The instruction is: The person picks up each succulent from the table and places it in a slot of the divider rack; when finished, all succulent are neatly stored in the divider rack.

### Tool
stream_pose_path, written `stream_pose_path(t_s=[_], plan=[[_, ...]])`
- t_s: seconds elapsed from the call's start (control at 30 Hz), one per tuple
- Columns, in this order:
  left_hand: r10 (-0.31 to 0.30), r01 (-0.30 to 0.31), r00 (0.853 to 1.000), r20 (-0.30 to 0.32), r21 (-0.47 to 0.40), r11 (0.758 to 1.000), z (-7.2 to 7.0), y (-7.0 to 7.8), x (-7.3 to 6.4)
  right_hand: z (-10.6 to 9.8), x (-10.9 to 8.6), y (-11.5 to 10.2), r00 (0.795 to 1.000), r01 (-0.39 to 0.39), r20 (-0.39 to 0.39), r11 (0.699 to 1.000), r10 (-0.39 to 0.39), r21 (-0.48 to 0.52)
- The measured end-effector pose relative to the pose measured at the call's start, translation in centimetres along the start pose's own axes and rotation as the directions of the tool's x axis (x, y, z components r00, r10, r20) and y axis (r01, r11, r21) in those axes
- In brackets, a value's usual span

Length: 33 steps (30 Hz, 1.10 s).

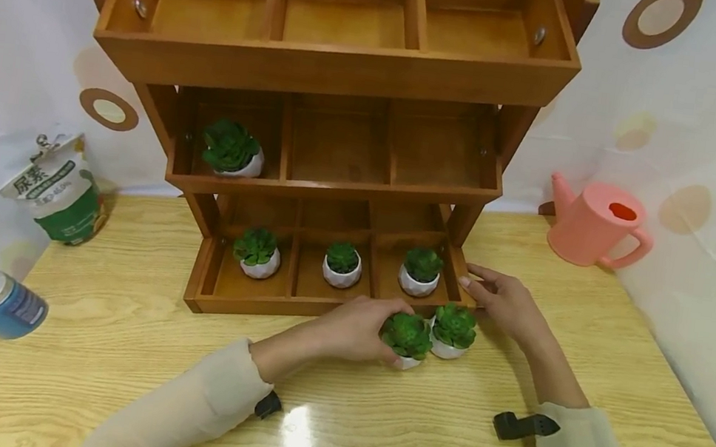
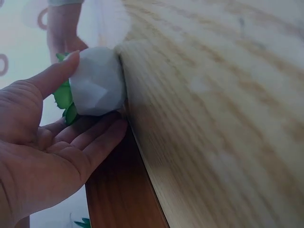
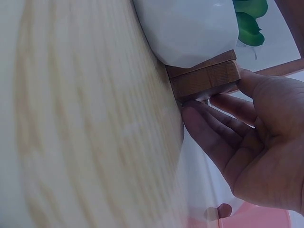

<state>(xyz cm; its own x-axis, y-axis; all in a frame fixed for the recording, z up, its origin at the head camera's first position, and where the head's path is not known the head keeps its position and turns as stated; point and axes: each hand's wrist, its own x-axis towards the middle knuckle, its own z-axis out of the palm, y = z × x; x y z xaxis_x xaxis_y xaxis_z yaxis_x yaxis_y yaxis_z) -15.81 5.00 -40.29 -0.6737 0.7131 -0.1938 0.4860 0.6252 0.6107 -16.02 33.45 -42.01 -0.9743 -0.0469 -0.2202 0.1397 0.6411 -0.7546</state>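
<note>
My left hand (image 1: 361, 328) grips a small potted succulent (image 1: 407, 336) in front of the wooden shelf (image 1: 321, 308). In the left wrist view its white faceted pot (image 2: 98, 83) sits between my thumb and fingers, low over the table. A second potted succulent (image 1: 452, 330) stands just right of it, by the shelf's front right corner. My right hand (image 1: 505, 305) holds that bottom tier's right side, thumb at the top edge and fingers along the outside, as the right wrist view shows at the board end (image 3: 206, 80).
Several potted succulents sit in the shelf: one in the middle tier (image 1: 233, 148), others along the bottom tier (image 1: 342, 265). A pink watering can (image 1: 595, 226) stands at the back right. To the left are a clipped green-and-white bag (image 1: 62, 198) and a blue can (image 1: 2, 304).
</note>
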Motion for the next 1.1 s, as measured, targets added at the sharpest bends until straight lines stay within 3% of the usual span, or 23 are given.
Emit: stream_pose_path(t_s=[0.27, 0.53, 0.8, 0.93, 1.03, 1.1], plan=[[0.004, -0.004, 0.999, -0.046, -0.008, 1.0, -1.1, -0.5, -1.1, -0.1, 0.0, -0.1, 1.0, -0.01, 0.008, 1.0, 0.011, -0.013], [0.069, -0.078, 0.989, -0.135, -0.067, 0.995, -4.1, 0.4, -3.9, 0.0, 0.1, -0.2, 1.0, -0.015, 0.008, 0.999, 0.016, -0.032], [0.118, -0.156, 0.956, -0.269, -0.123, 0.98, -6.9, 1.6, -5.9, -0.2, -0.2, 0.0, 1.0, 0.004, 0.0, 0.999, -0.004, -0.038], [0.1, -0.157, 0.939, -0.328, -0.153, 0.976, -8.1, 2.2, -6.5, -0.1, -0.2, 0.2, 1.0, 0.001, 0.007, 1.0, -0.001, -0.013], [0.068, -0.136, 0.921, -0.385, -0.153, 0.979, -9.3, 2.5, -7.1, 0.1, -0.1, 0.0, 1.0, 0.002, 0.016, 1.0, -0.002, 0.003], [0.059, -0.139, 0.9, -0.432, -0.156, 0.978, -10.2, 2.6, -7.5, 0.0, 0.1, -0.2, 1.0, 0.005, 0.016, 1.0, -0.005, 0.0]])
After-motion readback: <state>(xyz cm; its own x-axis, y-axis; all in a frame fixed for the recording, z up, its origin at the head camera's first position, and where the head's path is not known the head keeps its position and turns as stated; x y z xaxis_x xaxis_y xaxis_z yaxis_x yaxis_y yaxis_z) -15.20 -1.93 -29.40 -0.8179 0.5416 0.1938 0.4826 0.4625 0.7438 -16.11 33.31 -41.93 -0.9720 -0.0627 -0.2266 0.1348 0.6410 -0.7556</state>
